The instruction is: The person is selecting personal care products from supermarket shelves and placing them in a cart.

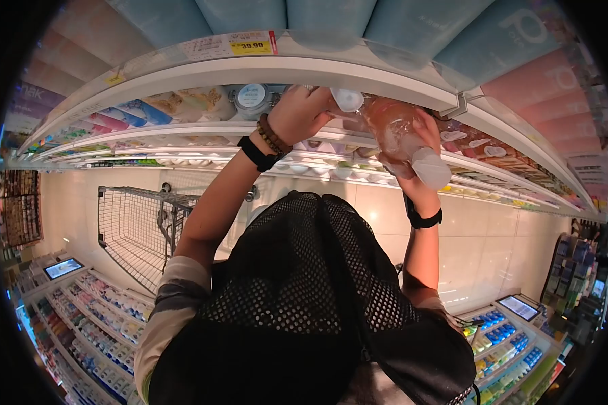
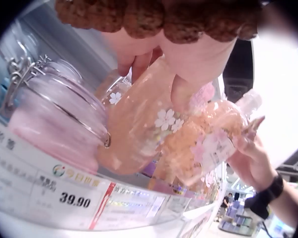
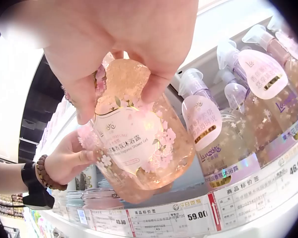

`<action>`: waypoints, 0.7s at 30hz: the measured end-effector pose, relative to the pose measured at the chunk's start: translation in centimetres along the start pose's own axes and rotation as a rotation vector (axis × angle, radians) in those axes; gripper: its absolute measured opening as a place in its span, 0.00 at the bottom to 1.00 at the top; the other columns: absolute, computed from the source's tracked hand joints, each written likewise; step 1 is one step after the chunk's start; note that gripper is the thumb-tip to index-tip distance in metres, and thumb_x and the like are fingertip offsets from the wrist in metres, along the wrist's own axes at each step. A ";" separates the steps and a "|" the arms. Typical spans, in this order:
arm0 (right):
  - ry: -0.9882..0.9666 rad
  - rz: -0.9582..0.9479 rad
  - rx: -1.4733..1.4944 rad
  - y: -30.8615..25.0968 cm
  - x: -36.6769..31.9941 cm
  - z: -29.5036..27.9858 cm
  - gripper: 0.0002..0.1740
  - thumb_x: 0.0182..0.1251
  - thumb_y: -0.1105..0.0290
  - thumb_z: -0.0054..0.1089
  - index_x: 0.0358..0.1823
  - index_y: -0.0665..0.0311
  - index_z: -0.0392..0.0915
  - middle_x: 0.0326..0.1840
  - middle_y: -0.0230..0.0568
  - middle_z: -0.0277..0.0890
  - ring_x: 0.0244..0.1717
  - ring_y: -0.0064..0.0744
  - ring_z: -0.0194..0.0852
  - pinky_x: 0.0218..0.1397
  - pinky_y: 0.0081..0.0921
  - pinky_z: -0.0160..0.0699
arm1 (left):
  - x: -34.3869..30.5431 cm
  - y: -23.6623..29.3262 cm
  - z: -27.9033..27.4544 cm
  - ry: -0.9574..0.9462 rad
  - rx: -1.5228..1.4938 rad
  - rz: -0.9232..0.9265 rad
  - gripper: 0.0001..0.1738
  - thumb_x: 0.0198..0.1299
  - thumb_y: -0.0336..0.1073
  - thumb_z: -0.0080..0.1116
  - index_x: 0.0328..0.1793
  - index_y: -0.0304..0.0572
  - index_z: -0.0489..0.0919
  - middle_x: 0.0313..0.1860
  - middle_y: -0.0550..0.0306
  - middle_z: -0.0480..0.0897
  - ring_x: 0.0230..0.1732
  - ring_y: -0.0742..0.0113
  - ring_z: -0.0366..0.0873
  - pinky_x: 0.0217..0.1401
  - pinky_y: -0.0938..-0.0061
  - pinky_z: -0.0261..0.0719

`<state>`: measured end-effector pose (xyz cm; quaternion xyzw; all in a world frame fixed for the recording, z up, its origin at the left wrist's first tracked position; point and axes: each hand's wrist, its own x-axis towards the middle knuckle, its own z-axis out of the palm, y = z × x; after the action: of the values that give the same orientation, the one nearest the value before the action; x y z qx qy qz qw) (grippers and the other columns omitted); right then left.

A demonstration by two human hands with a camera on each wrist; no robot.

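My left hand (image 1: 302, 115) (image 2: 188, 64), with a beaded bracelet at the wrist, grips a peach bottle with white flowers (image 2: 131, 124) near its top. In the right wrist view this hand (image 3: 69, 158) is behind and left of a second bottle. My right hand (image 1: 422, 152) (image 3: 119, 34) holds that clear peach shower gel bottle (image 3: 139, 144) by its upper part, fingers curled round it; a pink blossom label faces the camera. In the head view the bottle (image 1: 392, 128) is tilted, its clear cap (image 1: 431, 169) toward me. The two bottles overlap in the wrist views.
Pump bottles with purple and peach contents (image 3: 223, 134) stand to the right on the shelf. A pink clasp jar (image 2: 59, 119) is beside the left bottle. Price labels line the shelf edge (image 3: 164, 218). An upper shelf (image 1: 304, 71) hangs above; a shopping cart (image 1: 142, 229) is behind left.
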<state>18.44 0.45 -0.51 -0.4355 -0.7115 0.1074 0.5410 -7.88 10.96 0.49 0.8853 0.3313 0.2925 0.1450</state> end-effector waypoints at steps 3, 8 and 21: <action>-0.067 0.018 -0.047 0.0 0.1 0.0 0.40 0.52 0.67 0.78 0.69 0.59 0.71 0.77 0.54 0.63 0.76 0.56 0.64 0.75 0.45 0.67 | -1.0 1.0 0.3 0.272 -0.211 0.305 0.34 0.53 0.21 0.68 0.69 0.45 0.76 0.64 0.51 0.74 0.60 0.44 0.78 0.62 0.53 0.79; -0.083 0.086 -0.106 0.1 1.4 0.6 0.40 0.50 0.65 0.81 0.67 0.62 0.73 0.71 0.53 0.70 0.70 0.56 0.69 0.69 0.44 0.72 | -4.2 1.6 -1.0 0.197 -0.161 0.280 0.22 0.55 0.29 0.72 0.57 0.32 0.83 0.64 0.48 0.75 0.67 0.44 0.77 0.79 0.45 0.66; -0.231 0.322 -0.572 1.7 5.2 1.9 0.27 0.51 0.55 0.79 0.37 0.73 0.80 0.29 0.57 0.83 0.37 0.58 0.85 0.42 0.44 0.83 | -9.6 2.0 -3.0 0.383 -0.009 0.076 0.37 0.54 0.27 0.71 0.71 0.31 0.70 0.64 0.41 0.75 0.68 0.43 0.75 0.76 0.47 0.72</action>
<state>17.50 5.87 1.22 -0.6610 -0.6916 0.0360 0.2888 -14.53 3.22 -0.28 0.8246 0.3176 0.4626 0.0722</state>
